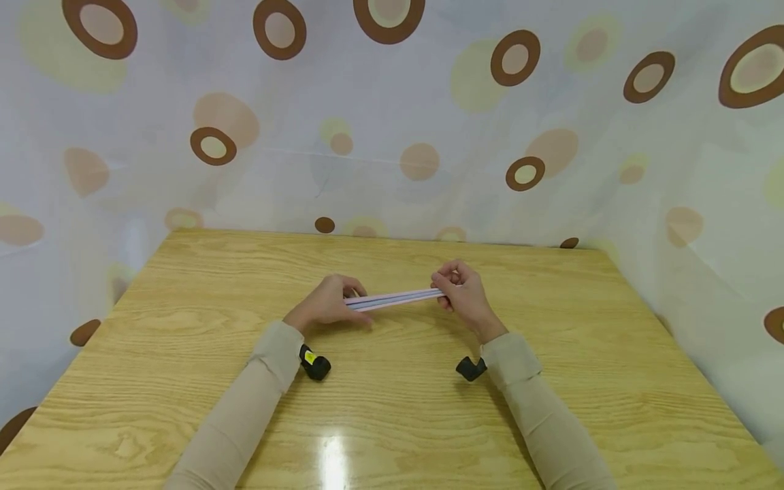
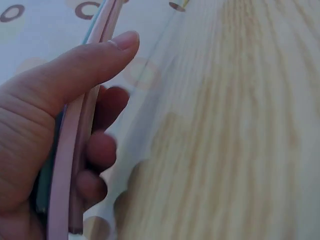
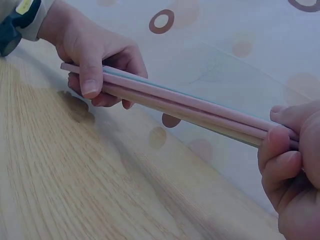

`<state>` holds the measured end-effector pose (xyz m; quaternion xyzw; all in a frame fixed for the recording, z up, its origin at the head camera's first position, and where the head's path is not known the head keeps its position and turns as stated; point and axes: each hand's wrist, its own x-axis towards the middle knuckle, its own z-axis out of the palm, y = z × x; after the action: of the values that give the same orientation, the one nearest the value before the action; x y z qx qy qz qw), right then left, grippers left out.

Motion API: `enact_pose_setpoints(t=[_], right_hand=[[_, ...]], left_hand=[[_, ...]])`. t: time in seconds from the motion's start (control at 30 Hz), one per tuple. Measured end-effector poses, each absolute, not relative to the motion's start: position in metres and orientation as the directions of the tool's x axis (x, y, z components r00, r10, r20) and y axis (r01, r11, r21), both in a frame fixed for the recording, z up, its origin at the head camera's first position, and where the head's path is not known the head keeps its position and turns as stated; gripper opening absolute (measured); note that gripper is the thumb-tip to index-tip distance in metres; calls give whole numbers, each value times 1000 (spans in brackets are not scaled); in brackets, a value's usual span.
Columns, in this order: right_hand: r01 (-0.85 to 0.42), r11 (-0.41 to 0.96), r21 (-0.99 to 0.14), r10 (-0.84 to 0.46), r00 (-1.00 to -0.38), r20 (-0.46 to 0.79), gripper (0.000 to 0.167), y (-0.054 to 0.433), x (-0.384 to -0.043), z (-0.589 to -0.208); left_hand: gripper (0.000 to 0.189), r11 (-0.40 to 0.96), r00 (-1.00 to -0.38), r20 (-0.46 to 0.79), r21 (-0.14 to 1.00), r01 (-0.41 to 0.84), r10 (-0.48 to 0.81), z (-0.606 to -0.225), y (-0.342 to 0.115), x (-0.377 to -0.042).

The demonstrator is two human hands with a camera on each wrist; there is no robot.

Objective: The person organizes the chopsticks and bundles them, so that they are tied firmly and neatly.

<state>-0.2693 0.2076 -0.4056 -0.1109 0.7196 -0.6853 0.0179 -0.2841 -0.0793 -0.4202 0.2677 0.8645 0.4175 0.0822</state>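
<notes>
Head cam, going left to right: left hand (image 1: 329,301) has thumb and fingers curled round one end of a bundle of slim pinkish and bluish sticks (image 1: 395,299), which runs straight across between the grips, then the right hand (image 1: 465,296) pinches the other end. Wooden table (image 1: 398,398) below both grips, dotted sheet (image 1: 380,88) behind them.

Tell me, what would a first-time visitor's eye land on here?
Probably the bundle of slim pink and bluish pieces, held above the wooden table between the left hand and the right hand. Next, perhaps, the backdrop behind the table, dotted with brown rings and pale spots. A small black device with a yellow label also stands out by the left wrist.
</notes>
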Motion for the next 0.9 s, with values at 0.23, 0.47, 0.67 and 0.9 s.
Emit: enact_pose_setpoints(t=[0.23, 0.47, 0.67, 0.9], right_hand=[[-81, 11, -997, -110, -991, 79, 6, 212, -271, -410], [-21, -72, -997, -53, -998, 25, 13, 217, -275, -417], [-42, -44, -998, -46, -998, 44, 12, 215, -274, -417], [-85, 9, -996, -102, -991, 83, 19, 212, -275, -414]], left_hand=[[38, 438, -809, 74, 810, 389, 583, -426, -88, -288], [42, 287, -857, 82, 922, 259, 509, -435, -95, -288], [37, 171, -917, 82, 972, 160, 389, -432, -82, -282], [27, 130, -973, 143, 977, 168, 181, -429, -72, -279]])
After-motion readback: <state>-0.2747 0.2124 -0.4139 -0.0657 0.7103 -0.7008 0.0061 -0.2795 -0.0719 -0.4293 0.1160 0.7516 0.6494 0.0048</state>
